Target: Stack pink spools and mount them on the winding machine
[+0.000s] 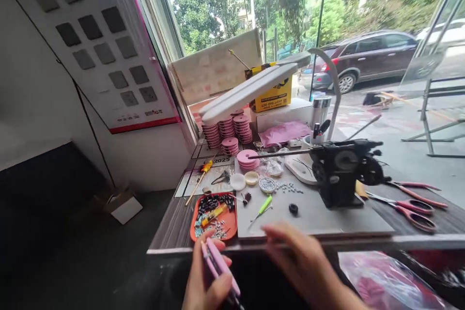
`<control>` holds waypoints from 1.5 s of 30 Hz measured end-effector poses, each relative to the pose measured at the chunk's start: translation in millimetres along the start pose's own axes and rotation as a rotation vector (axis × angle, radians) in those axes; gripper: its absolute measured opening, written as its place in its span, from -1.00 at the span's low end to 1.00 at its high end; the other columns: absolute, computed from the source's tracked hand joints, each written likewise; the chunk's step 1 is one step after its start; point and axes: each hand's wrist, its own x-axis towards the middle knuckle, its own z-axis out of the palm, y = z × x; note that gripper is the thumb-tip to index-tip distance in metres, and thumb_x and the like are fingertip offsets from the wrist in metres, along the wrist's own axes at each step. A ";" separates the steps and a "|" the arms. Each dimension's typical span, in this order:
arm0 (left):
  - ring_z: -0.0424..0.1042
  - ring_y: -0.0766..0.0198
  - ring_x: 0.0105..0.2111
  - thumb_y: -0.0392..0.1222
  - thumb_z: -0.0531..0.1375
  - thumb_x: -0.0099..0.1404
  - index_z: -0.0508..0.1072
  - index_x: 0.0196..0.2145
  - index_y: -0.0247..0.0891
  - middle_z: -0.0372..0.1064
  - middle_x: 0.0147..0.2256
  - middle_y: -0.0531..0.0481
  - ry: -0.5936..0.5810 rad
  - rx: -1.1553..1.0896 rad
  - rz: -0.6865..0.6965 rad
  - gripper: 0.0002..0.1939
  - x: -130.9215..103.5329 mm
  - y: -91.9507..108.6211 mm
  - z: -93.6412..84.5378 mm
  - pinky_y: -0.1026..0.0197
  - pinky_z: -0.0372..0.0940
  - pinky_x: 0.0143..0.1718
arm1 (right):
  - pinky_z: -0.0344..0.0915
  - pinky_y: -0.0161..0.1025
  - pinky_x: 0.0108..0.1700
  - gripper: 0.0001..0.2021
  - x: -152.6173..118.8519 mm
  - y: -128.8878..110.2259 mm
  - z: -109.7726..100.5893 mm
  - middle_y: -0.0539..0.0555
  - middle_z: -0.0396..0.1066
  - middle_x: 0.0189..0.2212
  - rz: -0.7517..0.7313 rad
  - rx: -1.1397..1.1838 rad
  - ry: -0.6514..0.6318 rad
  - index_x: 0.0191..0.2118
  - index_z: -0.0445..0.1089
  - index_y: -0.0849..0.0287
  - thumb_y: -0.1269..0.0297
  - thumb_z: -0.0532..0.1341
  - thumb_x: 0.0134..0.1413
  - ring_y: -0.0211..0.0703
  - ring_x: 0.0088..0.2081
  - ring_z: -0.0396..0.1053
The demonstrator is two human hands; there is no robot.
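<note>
1. so on my feed the left hand (pixel 199 281) had its fingers and thumb closed around a pink piece (pixel 215 253) with a dark middle, tilted, just on the near side of the orange tray (pixel 232 223).
2. right hand (pixel 300 254) was a blur by the near edge of the gray board (pixel 348 224), fingers reaching leftward. couldn't tell from my end if they were gripping anything.
3. the tray had black bits (pixel 210 202) and small silvery parts (pixel 220 228) in it.
4. on the board i could see a green-handled tool (pixel 265 205), a black ring (pixel 293 209) and a dish of beads (pixel 268 184).
5. black machine (pixel 337 169) stood right of those, scissors (pixel 417 207) further right.
</note>
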 end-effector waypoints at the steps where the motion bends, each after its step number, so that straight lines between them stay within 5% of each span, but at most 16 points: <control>1: 0.36 0.14 -0.35 0.04 0.30 -0.09 0.17 0.07 -0.06 0.31 -0.23 -0.04 -0.047 -0.076 -0.068 -0.25 -4.4 2.4 -1.9 0.25 0.30 -0.52 | 0.35 -0.29 -0.20 -0.73 7.0 10.4 -11.3 0.08 0.47 -0.29 0.070 -0.234 -0.076 -0.14 0.37 0.13 0.34 -0.05 0.23 -0.22 -0.26 0.42; 6: 0.34 0.20 -0.34 -0.07 0.23 0.05 -0.08 0.21 0.01 0.22 -0.36 0.05 -0.141 -0.322 -0.204 -0.17 -21.3 6.5 3.5 0.19 0.35 -0.41 | 0.32 -0.13 -0.19 -0.84 43.7 51.5 -35.0 0.13 0.48 -0.34 -0.053 -0.500 -0.300 -0.33 0.45 0.22 0.54 0.14 0.03 -0.04 -0.24 0.42; 11: 0.30 0.29 -0.44 -0.01 0.25 0.06 0.00 0.16 -0.01 0.21 -0.38 0.09 -0.140 -0.274 -0.156 -0.24 -20.3 8.5 15.2 0.24 0.34 -0.49 | 0.32 -0.21 -0.25 -0.90 45.1 56.2 -23.7 0.02 0.44 -0.44 -0.147 -0.615 -0.436 -0.42 0.40 0.26 0.51 0.17 0.07 -0.24 -0.35 0.40; 15: 0.35 0.30 -0.49 0.03 0.25 0.06 0.12 0.02 -0.07 0.21 -0.45 0.15 -0.218 -0.207 -0.158 -0.39 -14.0 8.6 18.9 0.27 0.32 -0.52 | 0.31 -0.27 -0.29 -0.86 44.0 56.7 -20.5 -0.03 0.41 -0.48 -0.167 -0.614 -0.460 -0.45 0.36 0.27 0.51 0.15 0.10 -0.30 -0.40 0.37; 19: 0.37 0.34 -0.53 0.07 0.21 0.10 0.23 -0.26 -0.17 0.28 -0.49 0.16 -0.240 -0.223 -0.222 -0.64 -11.1 0.7 17.5 0.28 0.31 -0.50 | 0.28 -0.24 -0.30 -0.76 49.7 56.9 -21.7 0.09 0.43 -0.48 -0.177 -0.554 -0.414 -0.51 0.36 0.25 0.66 0.06 0.01 -0.18 -0.39 0.39; 22: 0.37 0.35 -0.56 0.11 0.20 0.09 0.21 -0.40 -0.20 0.29 -0.52 0.16 -0.210 -0.231 -0.251 -0.65 -11.9 -6.3 16.6 0.29 0.31 -0.53 | 0.26 -0.16 -0.25 -0.73 45.3 41.3 -33.1 0.18 0.44 -0.44 -0.175 -0.492 -0.328 -0.50 0.36 0.21 0.59 0.00 0.05 -0.08 -0.34 0.39; 25: 0.33 0.35 -0.60 0.16 0.23 0.04 0.22 -0.40 -0.20 0.27 -0.56 0.18 -0.198 -0.248 -0.295 -0.59 -13.8 -10.0 17.4 0.27 0.32 -0.57 | 0.29 -0.22 -0.26 -0.77 24.3 4.6 -48.0 0.13 0.43 -0.36 -0.114 -0.250 -0.230 -0.35 0.35 0.15 0.30 -0.02 0.19 -0.14 -0.32 0.37; 26: 0.32 0.35 -0.62 0.19 0.23 0.01 0.23 -0.40 -0.20 0.27 -0.56 0.18 -0.196 -0.252 -0.317 -0.57 -14.3 -10.6 18.1 0.25 0.33 -0.59 | 0.28 -0.27 -0.32 -0.77 14.8 -10.2 -50.8 0.08 0.41 -0.41 -0.019 0.012 -0.210 -0.38 0.34 0.12 0.20 0.01 0.19 -0.18 -0.38 0.36; 29: 0.31 0.33 -0.65 0.27 0.22 -0.03 0.25 -0.41 -0.21 0.29 -0.57 0.16 -0.187 -0.258 -0.382 -0.50 -15.8 -11.4 20.3 0.23 0.33 -0.63 | 0.24 -0.32 -0.42 -0.72 -11.5 -48.5 -47.1 0.01 0.35 -0.53 0.270 0.703 -0.323 -0.44 0.34 0.13 0.04 0.09 0.10 -0.24 -0.47 0.28; 32: 0.32 0.33 -0.68 0.30 0.21 -0.03 0.27 -0.38 -0.22 0.31 -0.59 0.15 -0.174 -0.254 -0.423 -0.48 -17.8 -11.9 21.4 0.25 0.30 -0.65 | 0.22 -0.30 -0.32 -0.73 -25.6 -65.0 -31.0 0.00 0.31 -0.50 0.435 1.026 -0.388 -0.43 0.34 0.17 0.05 0.16 0.05 -0.24 -0.41 0.24; 45: 0.32 0.32 -0.70 0.34 0.26 -0.17 0.28 -0.43 -0.23 0.29 -0.65 0.15 -0.141 -0.274 -0.493 -0.41 -21.7 -9.7 21.6 0.25 0.30 -0.65 | 0.18 -0.31 -0.27 -0.75 -34.5 -63.2 -14.9 -0.04 0.27 -0.48 0.517 1.184 -0.364 -0.42 0.35 0.18 0.08 0.19 0.03 -0.27 -0.39 0.20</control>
